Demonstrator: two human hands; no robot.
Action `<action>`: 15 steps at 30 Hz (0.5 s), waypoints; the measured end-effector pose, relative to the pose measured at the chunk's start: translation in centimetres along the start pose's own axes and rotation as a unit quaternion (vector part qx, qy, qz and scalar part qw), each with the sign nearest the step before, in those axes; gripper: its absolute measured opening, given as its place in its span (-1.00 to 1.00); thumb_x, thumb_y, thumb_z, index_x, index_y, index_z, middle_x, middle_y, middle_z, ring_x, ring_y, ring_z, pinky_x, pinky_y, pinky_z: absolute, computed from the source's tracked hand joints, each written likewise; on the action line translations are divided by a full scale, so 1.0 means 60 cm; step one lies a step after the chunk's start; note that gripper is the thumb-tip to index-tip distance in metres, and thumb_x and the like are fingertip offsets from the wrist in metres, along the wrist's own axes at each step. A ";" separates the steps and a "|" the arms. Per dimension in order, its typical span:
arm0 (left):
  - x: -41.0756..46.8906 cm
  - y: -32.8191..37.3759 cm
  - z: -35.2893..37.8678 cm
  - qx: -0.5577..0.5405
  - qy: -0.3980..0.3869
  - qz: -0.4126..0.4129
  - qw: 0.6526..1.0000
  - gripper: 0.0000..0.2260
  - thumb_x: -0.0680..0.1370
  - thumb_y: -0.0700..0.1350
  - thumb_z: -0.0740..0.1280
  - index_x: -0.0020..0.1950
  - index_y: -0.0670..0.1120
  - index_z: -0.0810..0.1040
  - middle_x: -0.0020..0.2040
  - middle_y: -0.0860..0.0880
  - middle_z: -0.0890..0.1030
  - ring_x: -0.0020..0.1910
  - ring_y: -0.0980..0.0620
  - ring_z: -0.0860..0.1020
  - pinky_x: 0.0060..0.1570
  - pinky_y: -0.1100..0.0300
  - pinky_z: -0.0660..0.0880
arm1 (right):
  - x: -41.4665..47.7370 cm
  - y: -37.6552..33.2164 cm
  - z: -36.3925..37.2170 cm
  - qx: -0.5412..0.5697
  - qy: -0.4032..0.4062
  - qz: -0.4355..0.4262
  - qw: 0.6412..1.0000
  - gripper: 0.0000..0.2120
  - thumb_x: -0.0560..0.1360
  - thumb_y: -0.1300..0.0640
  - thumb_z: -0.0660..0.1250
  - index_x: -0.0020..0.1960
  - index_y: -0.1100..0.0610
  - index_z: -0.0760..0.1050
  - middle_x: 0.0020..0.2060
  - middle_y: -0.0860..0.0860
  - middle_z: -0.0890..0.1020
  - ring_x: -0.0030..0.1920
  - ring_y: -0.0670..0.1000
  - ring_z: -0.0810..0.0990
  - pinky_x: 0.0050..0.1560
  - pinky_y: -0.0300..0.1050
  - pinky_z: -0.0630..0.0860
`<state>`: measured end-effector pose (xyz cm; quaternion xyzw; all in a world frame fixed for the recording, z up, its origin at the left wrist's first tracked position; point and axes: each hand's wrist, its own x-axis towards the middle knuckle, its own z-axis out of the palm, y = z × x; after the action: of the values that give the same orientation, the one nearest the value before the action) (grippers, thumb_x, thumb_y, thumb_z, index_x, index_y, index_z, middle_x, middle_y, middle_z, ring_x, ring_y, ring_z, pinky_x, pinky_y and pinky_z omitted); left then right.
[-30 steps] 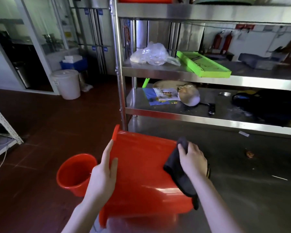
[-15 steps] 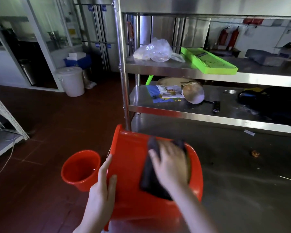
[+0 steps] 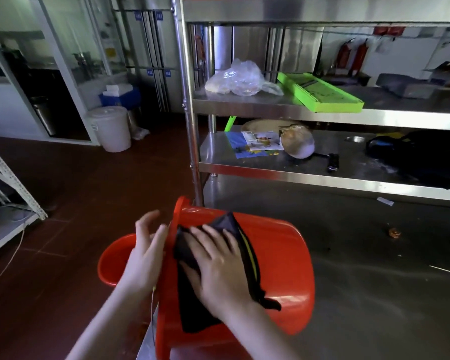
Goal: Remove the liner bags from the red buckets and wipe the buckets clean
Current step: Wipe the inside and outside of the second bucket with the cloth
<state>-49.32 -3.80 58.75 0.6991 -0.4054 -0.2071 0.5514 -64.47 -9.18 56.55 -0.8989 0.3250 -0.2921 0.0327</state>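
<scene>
A red bucket (image 3: 283,261) lies on its side at the near left corner of a steel table (image 3: 374,294), with its open mouth turned to the left, past the table edge. The right hand (image 3: 218,266) lies flat on a dark cloth (image 3: 187,307) and presses it against the upper outer wall of the bucket, just behind the rim; the fingers are straight and spread, not curled round the cloth. A loose end of the cloth hangs over the wall beside the wrist. The left hand (image 3: 147,258) is released and holds nothing, its fingers spread just beside the rim; it is blurred, and contact with the rim cannot be told. A second red bucket (image 3: 109,266) stands upright on the floor below and to the left, partly hidden behind the left hand. Behind the table stands a steel shelf rack (image 3: 322,115). A crumpled clear plastic bag (image 3: 237,79) and a green tray (image 3: 320,94) lie on its middle shelf. A white lidded pail (image 3: 111,128) stands on the floor further back.
</scene>
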 end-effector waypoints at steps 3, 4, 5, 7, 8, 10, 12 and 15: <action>0.075 0.023 0.040 0.044 -0.023 -0.088 0.995 -0.50 0.61 0.17 0.15 0.52 0.16 0.11 0.34 -0.11 0.44 0.14 0.04 0.52 0.11 0.17 0.35 | -0.044 0.012 0.002 -0.006 -0.005 -0.033 0.999 -0.54 0.59 -0.19 0.11 0.45 -0.09 0.30 0.43 -0.14 0.37 0.47 -0.03 0.26 0.46 0.04 0.13; 0.078 0.028 0.056 0.070 -0.034 -0.088 0.993 -0.50 0.62 0.15 0.16 0.53 0.13 0.12 0.38 -0.13 0.43 0.16 0.00 0.51 0.10 0.17 0.37 | -0.048 0.025 -0.002 -0.010 -0.001 -0.034 0.999 -0.54 0.59 -0.20 0.10 0.45 -0.09 0.30 0.43 -0.14 0.36 0.47 -0.04 0.25 0.46 0.03 0.14; 0.075 0.038 0.071 0.098 -0.036 -0.086 0.991 -0.51 0.62 0.12 0.16 0.53 0.12 0.16 0.37 -0.13 0.45 0.09 0.03 0.52 0.02 0.21 0.40 | -0.048 0.041 -0.007 -0.012 0.006 -0.020 1.000 -0.54 0.59 -0.20 0.09 0.44 -0.08 0.32 0.42 -0.12 0.38 0.46 -0.04 0.27 0.45 0.02 0.16; 0.049 0.047 0.082 0.131 -0.017 -0.057 0.990 -0.53 0.61 0.08 0.21 0.51 0.14 0.20 0.26 -0.10 0.55 -0.07 0.05 0.54 -0.09 0.17 0.49 | -0.044 0.090 -0.026 -0.020 0.038 0.055 0.998 -0.54 0.59 -0.19 0.09 0.37 0.01 0.43 0.34 -0.04 0.49 0.36 0.02 0.41 0.36 0.03 0.29; 0.033 0.044 0.078 0.124 -0.012 -0.043 0.991 -0.52 0.60 0.07 0.23 0.50 0.18 0.19 0.17 -0.07 0.61 -0.14 0.04 0.59 -0.11 0.11 0.56 | -0.040 0.122 -0.036 -0.036 0.059 0.109 0.992 -0.54 0.58 -0.17 0.11 0.30 0.08 0.50 0.25 0.02 0.57 0.26 0.08 0.50 0.28 0.05 0.38; 0.000 0.028 0.061 0.093 -0.011 -0.013 0.996 -0.52 0.61 0.06 0.24 0.49 0.27 0.17 -0.15 0.02 0.68 -0.33 0.06 0.64 -0.31 0.11 0.61 | -0.028 0.187 -0.057 -0.073 0.059 0.226 0.970 -0.56 0.58 -0.13 0.12 0.18 0.15 0.57 0.09 0.10 0.64 0.09 0.17 0.59 0.14 0.06 0.47; -0.030 0.007 0.043 0.087 -0.012 0.023 0.996 -0.51 0.62 0.00 0.25 0.47 0.31 0.15 -0.33 0.01 0.65 -0.45 0.04 0.62 -0.51 0.26 0.52 | -0.012 0.225 -0.064 -0.060 -0.002 0.308 0.949 -0.59 0.60 -0.11 0.12 0.21 0.15 0.54 0.14 0.08 0.62 0.17 0.15 0.55 0.18 0.04 0.44; -0.052 -0.022 0.025 0.073 0.001 0.033 0.997 -0.51 0.61 -0.04 0.24 0.44 0.33 0.15 -0.39 0.00 0.63 -0.46 0.05 0.62 -0.50 0.32 0.49 | 0.023 0.189 -0.041 -0.076 -0.022 0.258 0.963 -0.62 0.60 -0.12 0.14 0.23 0.07 0.52 0.19 0.01 0.60 0.22 0.10 0.52 0.28 0.03 0.36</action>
<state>-51.82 -2.13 56.54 0.7241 -0.4415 -0.1583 0.5057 -71.36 -18.60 56.47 -0.7904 0.5665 -0.2287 0.0453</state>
